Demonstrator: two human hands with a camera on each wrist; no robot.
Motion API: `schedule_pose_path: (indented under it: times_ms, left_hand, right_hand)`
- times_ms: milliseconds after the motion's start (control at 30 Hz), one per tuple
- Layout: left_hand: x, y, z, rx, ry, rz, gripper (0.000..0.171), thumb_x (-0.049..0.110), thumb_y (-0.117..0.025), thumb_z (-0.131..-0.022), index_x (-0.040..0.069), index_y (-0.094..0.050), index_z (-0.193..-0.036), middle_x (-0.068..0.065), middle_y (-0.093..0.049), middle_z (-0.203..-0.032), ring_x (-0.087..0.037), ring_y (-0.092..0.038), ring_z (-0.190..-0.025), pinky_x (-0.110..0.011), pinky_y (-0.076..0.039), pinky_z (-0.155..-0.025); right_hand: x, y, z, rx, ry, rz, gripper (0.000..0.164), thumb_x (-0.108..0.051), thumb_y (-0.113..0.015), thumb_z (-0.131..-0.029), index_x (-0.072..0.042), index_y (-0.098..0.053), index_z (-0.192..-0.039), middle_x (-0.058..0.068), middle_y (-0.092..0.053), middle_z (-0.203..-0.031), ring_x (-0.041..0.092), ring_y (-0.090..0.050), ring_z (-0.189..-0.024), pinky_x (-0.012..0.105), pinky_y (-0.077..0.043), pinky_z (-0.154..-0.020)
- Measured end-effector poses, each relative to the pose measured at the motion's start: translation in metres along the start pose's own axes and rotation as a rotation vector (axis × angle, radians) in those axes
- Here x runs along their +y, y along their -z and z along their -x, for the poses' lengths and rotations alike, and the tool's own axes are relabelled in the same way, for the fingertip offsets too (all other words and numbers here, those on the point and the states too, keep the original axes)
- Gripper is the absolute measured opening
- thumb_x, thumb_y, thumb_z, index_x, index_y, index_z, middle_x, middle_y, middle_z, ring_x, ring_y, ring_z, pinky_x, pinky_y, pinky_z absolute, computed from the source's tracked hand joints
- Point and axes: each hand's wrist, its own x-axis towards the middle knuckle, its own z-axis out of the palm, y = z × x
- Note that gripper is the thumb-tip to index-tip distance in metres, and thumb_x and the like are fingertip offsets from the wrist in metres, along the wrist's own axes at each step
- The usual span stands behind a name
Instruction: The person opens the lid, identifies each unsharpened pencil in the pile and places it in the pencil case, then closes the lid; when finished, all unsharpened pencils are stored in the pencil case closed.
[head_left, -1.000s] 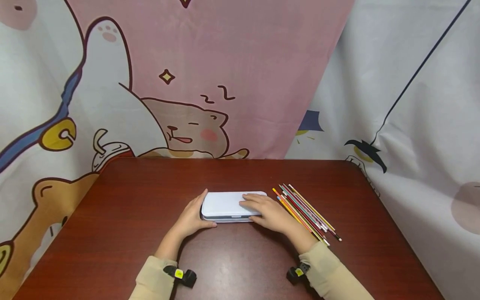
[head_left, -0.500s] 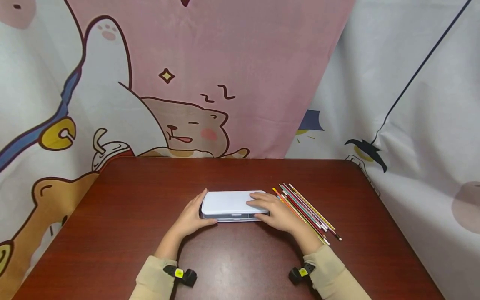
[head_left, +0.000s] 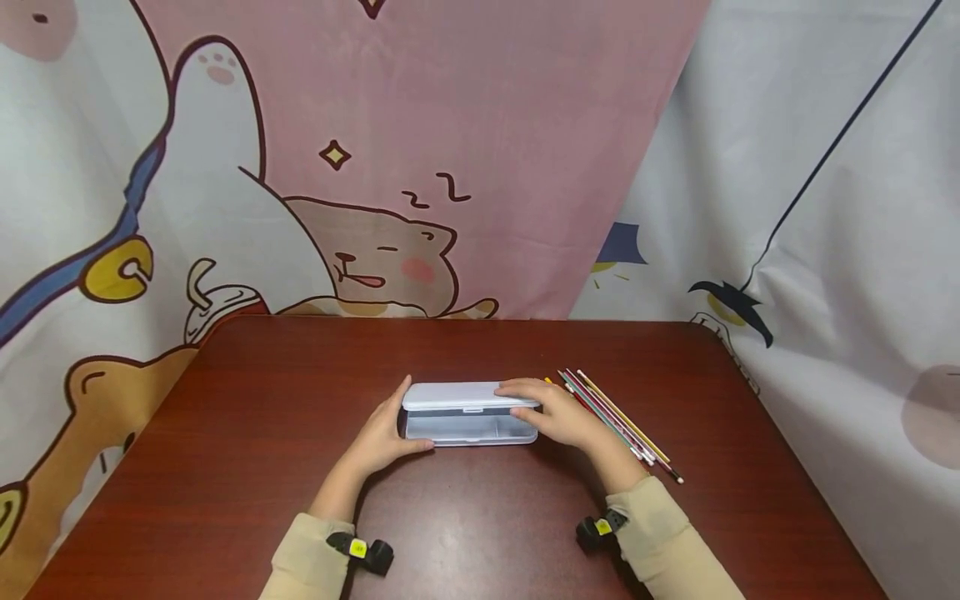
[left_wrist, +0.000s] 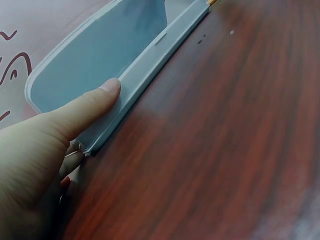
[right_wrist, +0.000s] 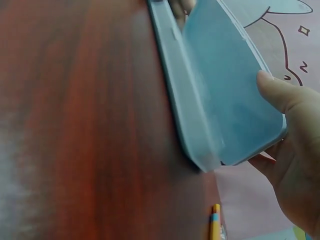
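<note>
A white pencil case lies on the table in the head view, its lid tilted partway up along the far side. Inside, a pale tray with a divider near the right end shows. My left hand grips the case's left end, thumb along the front wall; its other fingers are mostly hidden behind. With my right hand I hold the lid's right end. In the right wrist view the thumb presses on the lid's edge, the remaining fingers behind it. The left wrist view shows the left thumb on the case wall.
Several coloured pencils lie in a slanting bundle to the right of the case, partly under my right forearm. The brown table ends at a printed cloth behind. Each wrist wears a black camera, such as the left camera.
The lid has risen from nearly closed to well raised, showing the inside. My right hand has shifted slightly right and lifted with it. My left hand has stayed at the left end.
</note>
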Motion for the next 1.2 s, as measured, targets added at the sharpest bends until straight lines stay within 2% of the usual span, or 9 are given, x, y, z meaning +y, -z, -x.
schedule_pose_path:
  times_ms: [167,333,500,633,700,900,1200]
  left_hand:
    - [-0.001,-0.001,-0.001,0.010,-0.006,0.008,0.120,0.036,-0.091,-0.061,0.005,-0.018,-0.153,-0.024,-0.034,-0.147,-0.040,-0.035,-0.132,-0.055,-0.029,-0.104]
    - [-0.002,0.000,0.000,0.016,-0.020,0.019,0.123,0.036,-0.091,-0.061,0.004,-0.015,-0.153,-0.024,-0.036,-0.146,-0.040,-0.036,-0.132,-0.055,-0.029,-0.105]
    - [-0.004,-0.001,-0.001,0.012,-0.041,0.022,0.125,0.036,-0.090,-0.062,-0.001,-0.011,-0.152,-0.019,-0.045,-0.141,-0.036,-0.037,-0.131,-0.052,-0.027,-0.106]
    - [-0.006,-0.001,-0.002,0.012,-0.050,0.033,0.126,0.033,-0.091,-0.062,-0.002,-0.010,-0.152,-0.015,-0.047,-0.141,-0.032,-0.037,-0.132,-0.049,-0.026,-0.108]
    - [-0.007,-0.002,-0.002,0.010,-0.053,0.042,0.127,0.032,-0.091,-0.061,-0.001,-0.009,-0.152,-0.014,-0.046,-0.142,-0.030,-0.037,-0.133,-0.048,-0.025,-0.108]
    - [-0.008,-0.002,-0.003,0.019,-0.081,0.063,0.130,0.030,-0.092,-0.060,-0.001,-0.007,-0.152,-0.012,-0.048,-0.140,-0.028,-0.038,-0.132,-0.048,-0.026,-0.108]
    - [-0.005,0.000,-0.003,0.010,-0.085,0.073,0.131,0.031,-0.092,-0.059,0.002,-0.006,-0.153,-0.009,-0.050,-0.138,-0.026,-0.040,-0.131,-0.047,-0.027,-0.108]
  right_hand:
    - [0.003,0.005,-0.008,0.019,-0.045,-0.107,0.032,-0.015,-0.060,-0.096,-0.010,-0.062,-0.127,0.002,-0.061,-0.126,0.020,-0.053,-0.120,0.043,-0.042,-0.097]
    - [0.003,0.007,-0.014,0.052,-0.135,-0.144,0.030,-0.014,-0.059,-0.096,-0.009,-0.063,-0.125,0.002,-0.062,-0.123,0.019,-0.055,-0.116,0.044,-0.046,-0.091]
    - [-0.017,0.015,-0.020,0.108,-0.202,-0.174,0.027,-0.009,-0.059,-0.095,-0.003,-0.064,-0.121,0.011,-0.063,-0.121,0.024,-0.057,-0.109,0.044,-0.047,-0.085]
    - [-0.028,0.022,-0.026,0.151,-0.238,-0.196,0.025,-0.006,-0.058,-0.095,0.000,-0.065,-0.119,0.013,-0.064,-0.118,0.022,-0.059,-0.099,0.039,-0.048,-0.080]
    - [-0.026,0.023,-0.029,0.174,-0.241,-0.206,0.024,-0.005,-0.059,-0.095,0.001,-0.065,-0.117,0.014,-0.065,-0.116,0.022,-0.059,-0.097,0.040,-0.048,-0.081]
    - [-0.018,0.023,-0.038,0.215,-0.239,-0.251,0.025,-0.006,-0.059,-0.094,0.005,-0.065,-0.116,0.016,-0.065,-0.115,0.027,-0.057,-0.105,0.046,-0.045,-0.089]
    - [-0.004,0.027,-0.051,0.221,-0.286,-0.307,0.024,-0.008,-0.056,-0.097,0.003,-0.066,-0.116,0.014,-0.066,-0.111,0.023,-0.058,-0.101,0.043,-0.044,-0.090]
